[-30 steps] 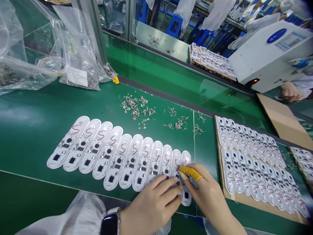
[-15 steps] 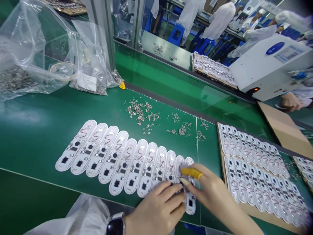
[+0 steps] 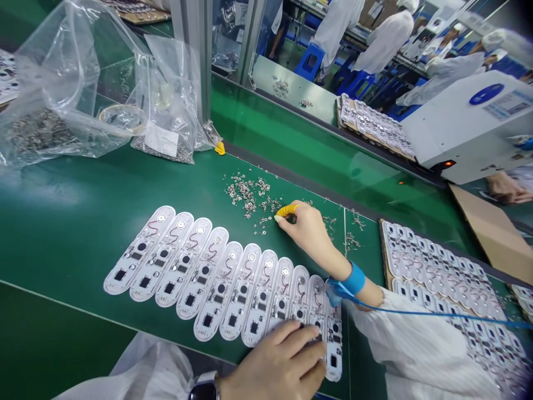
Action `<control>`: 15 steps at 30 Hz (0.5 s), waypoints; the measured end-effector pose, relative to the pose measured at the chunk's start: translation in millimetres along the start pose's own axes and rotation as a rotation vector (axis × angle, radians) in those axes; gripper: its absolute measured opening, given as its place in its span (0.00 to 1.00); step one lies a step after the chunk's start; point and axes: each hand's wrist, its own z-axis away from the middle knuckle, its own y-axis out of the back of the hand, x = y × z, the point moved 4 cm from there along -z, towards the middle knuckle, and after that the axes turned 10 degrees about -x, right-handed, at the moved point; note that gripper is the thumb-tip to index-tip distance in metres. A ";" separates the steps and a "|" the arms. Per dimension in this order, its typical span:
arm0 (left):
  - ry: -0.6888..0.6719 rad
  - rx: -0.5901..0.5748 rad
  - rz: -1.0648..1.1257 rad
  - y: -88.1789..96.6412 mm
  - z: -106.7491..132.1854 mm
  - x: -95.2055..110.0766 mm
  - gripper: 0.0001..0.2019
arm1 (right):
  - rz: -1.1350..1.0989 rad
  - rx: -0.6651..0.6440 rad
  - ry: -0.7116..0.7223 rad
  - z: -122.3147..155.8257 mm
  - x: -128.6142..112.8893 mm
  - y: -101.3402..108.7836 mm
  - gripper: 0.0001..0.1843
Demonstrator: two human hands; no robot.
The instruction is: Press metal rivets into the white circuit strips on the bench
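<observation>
On the green table (image 3: 100,189), white boards (image 3: 241,300) are laid side by side in a slanting row, with small metal parts (image 3: 244,191) scattered beyond. Boards near the right end are covered by the left hand (image 3: 283,361), fingers loosely spread. The right hand (image 3: 306,228) is held at the parts, thumb and yellow-covered finger brought close together; whether one is gripped cannot be told.
</observation>
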 end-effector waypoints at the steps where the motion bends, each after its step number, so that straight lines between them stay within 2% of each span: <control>1: -0.002 0.004 0.013 0.0 0.1 0.5 0.07 | 0.007 -0.009 0.004 1.9 -1.8 0.3 0.04; 3: -0.006 0.044 0.131 4.3 0.9 1.3 0.07 | -0.015 -0.013 0.061 13.0 -8.5 6.7 0.04; 4: 0.010 0.073 0.273 8.5 1.6 0.1 0.08 | -0.068 -0.015 0.127 22.4 -13.8 12.6 0.04; 5: 0.072 0.097 0.479 12.8 2.5 -3.8 0.09 | -0.156 -0.027 0.212 34.2 -20.1 19.7 0.03; 7: 0.328 0.092 1.046 16.0 5.5 -16.4 0.19 | -0.412 -0.092 0.385 63.4 -32.8 34.9 0.04; 9: 0.623 0.016 1.629 13.3 9.0 -23.5 0.28 | -0.642 -0.206 0.434 92.8 -40.3 45.6 0.07; 10: 0.717 -0.029 1.848 13.4 9.0 -24.1 0.29 | -0.722 -0.257 0.424 105.8 -42.2 48.4 0.09; 11: 0.753 -0.080 2.013 15.1 7.2 -23.8 0.30 | -0.779 -0.295 0.408 116.9 -43.2 49.7 0.11; 13: 0.748 -0.189 2.176 19.4 1.4 -22.9 0.29 | -0.835 -0.348 0.389 133.2 -43.9 49.5 0.14; 15: 0.730 -0.332 2.209 21.2 -3.4 -19.6 0.28 | -0.825 -0.394 0.399 142.7 -45.3 48.4 0.16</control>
